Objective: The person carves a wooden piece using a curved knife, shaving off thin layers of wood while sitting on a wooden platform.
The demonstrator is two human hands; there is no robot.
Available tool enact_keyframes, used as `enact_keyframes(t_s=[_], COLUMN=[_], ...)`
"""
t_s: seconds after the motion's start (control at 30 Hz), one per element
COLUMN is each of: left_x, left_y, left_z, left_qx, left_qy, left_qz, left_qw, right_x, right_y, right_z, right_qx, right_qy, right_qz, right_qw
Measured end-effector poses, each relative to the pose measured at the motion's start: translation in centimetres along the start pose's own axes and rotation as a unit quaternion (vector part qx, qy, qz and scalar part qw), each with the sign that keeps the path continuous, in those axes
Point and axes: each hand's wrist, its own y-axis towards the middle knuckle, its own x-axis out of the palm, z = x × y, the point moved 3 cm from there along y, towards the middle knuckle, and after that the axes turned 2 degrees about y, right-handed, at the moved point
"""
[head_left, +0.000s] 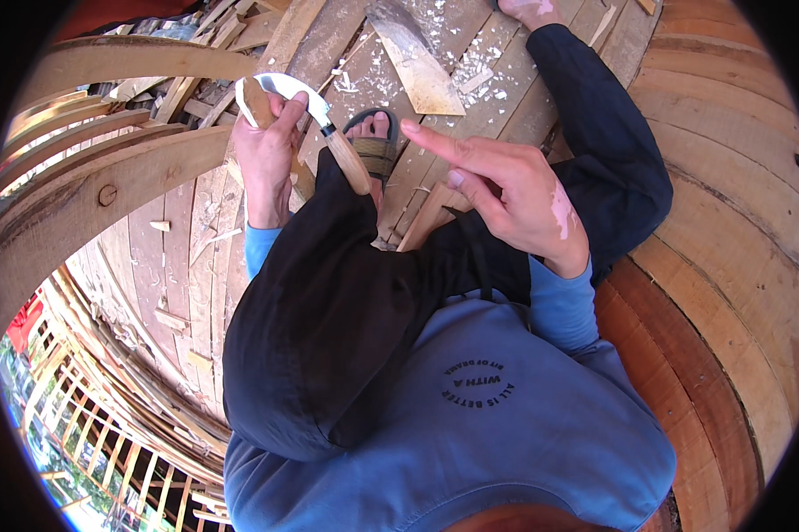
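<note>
My left hand (265, 164) is closed around a small piece of light wood (256, 103) with a pale, cut face. Against it lies a sickle with a curved, shiny blade (286, 86); my left thumb is at the blade, and I cannot tell whether it also pinches it. The sickle's wooden handle (350, 161) slants down to my bent knee in black trousers. My right hand (515, 191) hovers to the right of the handle, apart from it. Its index finger is stretched out, the thumb is extended and the other fingers are curled, with nothing held.
White wood chips (497, 80) litter the plank floor around a flat tapering board (422, 75). My sandalled foot (373, 142) stands beyond the knee. Curved timber ribs (107, 191) rise at the left; a wall of curved planks (719, 151) stands at the right. Scrap wood lies at the far left.
</note>
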Motion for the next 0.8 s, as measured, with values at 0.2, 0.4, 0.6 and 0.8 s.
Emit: enact_keyframes(t_s=[0.2,0.4,0.6,0.8], left_x=[0.0,0.5,0.6,0.7], left_y=[-0.1,-0.5,-0.7,-0.6], left_z=[0.2,0.6,0.7,0.6], left_qx=[-0.005,0.001,0.015,0.015], left_qy=[-0.007,-0.005,0.008,0.017], left_qz=[0.002,-0.019,-0.042,-0.036], left_qw=[1.0,1.0,0.999,0.999], right_x=[-0.1,0.4,0.7,2.4], right_y=[0.1,0.3,-0.1,0.0], right_z=[0.1,3.1,5.8,8.5], right_qx=[0.019,-0.029,0.043,0.079], right_qy=[-0.037,-0.028,-0.001,0.101], right_qz=[-0.017,0.089,0.19,0.221], right_qw=[0.999,0.995,0.981,0.967])
